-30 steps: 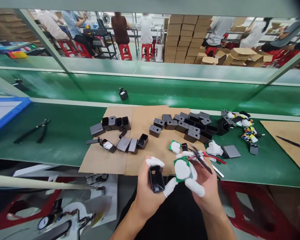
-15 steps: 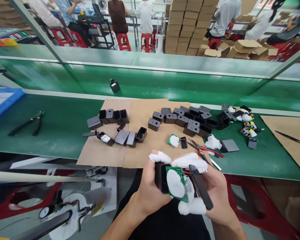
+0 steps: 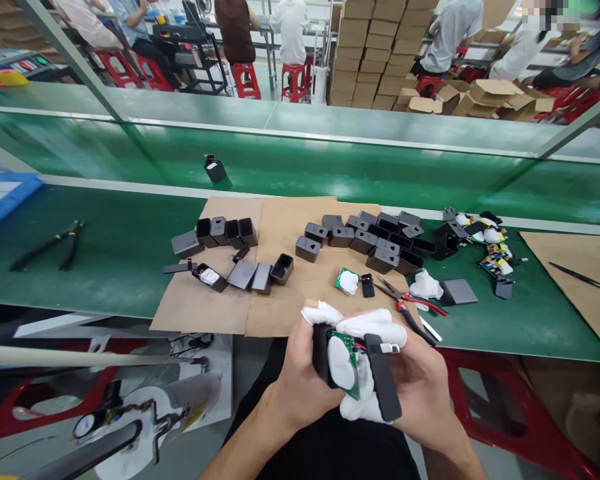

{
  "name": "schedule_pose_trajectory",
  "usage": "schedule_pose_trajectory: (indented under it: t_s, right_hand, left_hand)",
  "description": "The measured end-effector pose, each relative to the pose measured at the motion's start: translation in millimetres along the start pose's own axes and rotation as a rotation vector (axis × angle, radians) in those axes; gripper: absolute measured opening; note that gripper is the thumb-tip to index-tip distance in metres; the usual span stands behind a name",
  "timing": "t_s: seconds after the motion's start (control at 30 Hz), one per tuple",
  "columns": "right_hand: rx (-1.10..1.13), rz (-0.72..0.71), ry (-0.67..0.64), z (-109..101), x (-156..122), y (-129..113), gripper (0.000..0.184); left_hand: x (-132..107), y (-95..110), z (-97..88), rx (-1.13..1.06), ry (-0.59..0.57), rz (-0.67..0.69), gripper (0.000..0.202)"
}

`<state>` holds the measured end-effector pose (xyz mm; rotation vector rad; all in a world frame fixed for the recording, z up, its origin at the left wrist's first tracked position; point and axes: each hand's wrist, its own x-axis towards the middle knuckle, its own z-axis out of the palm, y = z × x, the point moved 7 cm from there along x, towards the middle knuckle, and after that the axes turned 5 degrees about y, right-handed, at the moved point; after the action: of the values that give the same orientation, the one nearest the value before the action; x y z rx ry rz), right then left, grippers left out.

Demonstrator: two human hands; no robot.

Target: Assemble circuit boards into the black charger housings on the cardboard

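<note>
My left hand [image 3: 300, 383] is wrapped round a black plastic case [image 3: 321, 353], its mouth turned to the right. White finger cots cover several fingertips. My right hand [image 3: 417, 377] grips a green circuit board [image 3: 351, 387] with blobs of white glue [image 3: 341, 363] on it. The board's left edge sits at the mouth of the case, seemingly partly inside. Right of the board, a flat black end cap [image 3: 384, 383] stands on edge against my right fingers, with a red wire between the two. Both hands are closed, above my lap at the table's front edge.
Black cases [image 3: 363, 241] stand grouped on cardboard [image 3: 280, 313]. Near my right hand lie red-handled pliers [image 3: 410, 310] and another glued board [image 3: 349, 281]. Loose boards [image 3: 500, 257] and tweezers [image 3: 579, 275] are farther right, cutters [image 3: 55, 247] left. One case [image 3: 215, 170] is on the green belt [image 3: 300, 167].
The circuit board has moved left and tilted, now overlapping the case mouth. The end cap has turned more upright as my right hand shifts left. The case on the belt has slid left.
</note>
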<state>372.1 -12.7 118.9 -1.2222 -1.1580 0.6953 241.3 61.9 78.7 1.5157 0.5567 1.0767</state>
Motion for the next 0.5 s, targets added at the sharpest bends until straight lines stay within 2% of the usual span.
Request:
schedule_pose_trajectory:
  t_s: [0.23,0.5]
  right_hand:
    - [0.019,0.024,-0.026,1.7,-2.9,8.3,0.064]
    - [0.008,0.003,-0.038,1.0,-1.7,6.3,0.073]
  left_hand:
    - [2.3,1.8,-0.3,-0.026,-0.003,-0.014,0.06]
    - [2.8,-0.9,-0.5,-0.01,0.014,-0.011,0.065]
